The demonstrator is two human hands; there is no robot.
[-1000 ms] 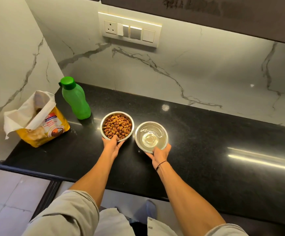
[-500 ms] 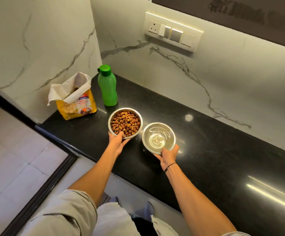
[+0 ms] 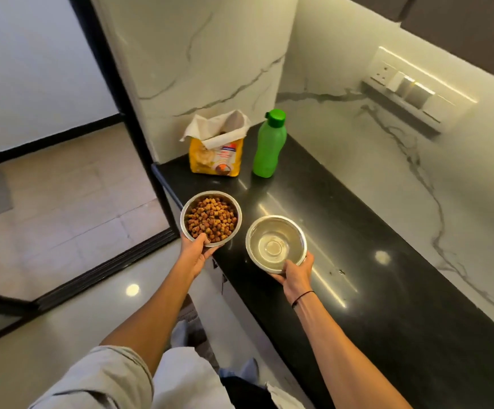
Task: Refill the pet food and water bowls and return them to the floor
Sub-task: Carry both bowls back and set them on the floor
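Head view: we see a black desk [image 3: 372, 261] running along a marble wall [image 3: 210, 54], with its near-left corner ending above a pale tiled floor [image 3: 62, 202]. At the far end of the desk stands a yellow food bag [image 3: 216, 157], upright, its white top rolled open and its mouth facing up. Just to its right stands a green bottle [image 3: 269, 146], upright with its long axis vertical and its cap on; bag and bottle stand near each other but apart. On the wall to the right we see a switch panel [image 3: 411, 90]. A dark door frame [image 3: 113, 84] rises left of the desk corner.

Nearer to us come two steel bowls, both with mouths up and roughly level. The food bowl [image 3: 211, 218] is at the desk's left edge, partly out over the floor, and is filled with brown kibble [image 3: 211, 219]. Our left hand [image 3: 195, 252] grips its near rim, thumb over the edge and fingers curled beneath. The water bowl [image 3: 276, 243] is to its right, above the desk, and holds clear water; the two bowls are close but apart. Our right hand [image 3: 294, 274] clamps its near rim the same way, thumb inside the lip. A thin dark band [image 3: 303, 298] sits on the right wrist. We cannot tell whether either bowl rests on the desk or is lifted just off it. Nothing stands between the bowls and the floor to the left.
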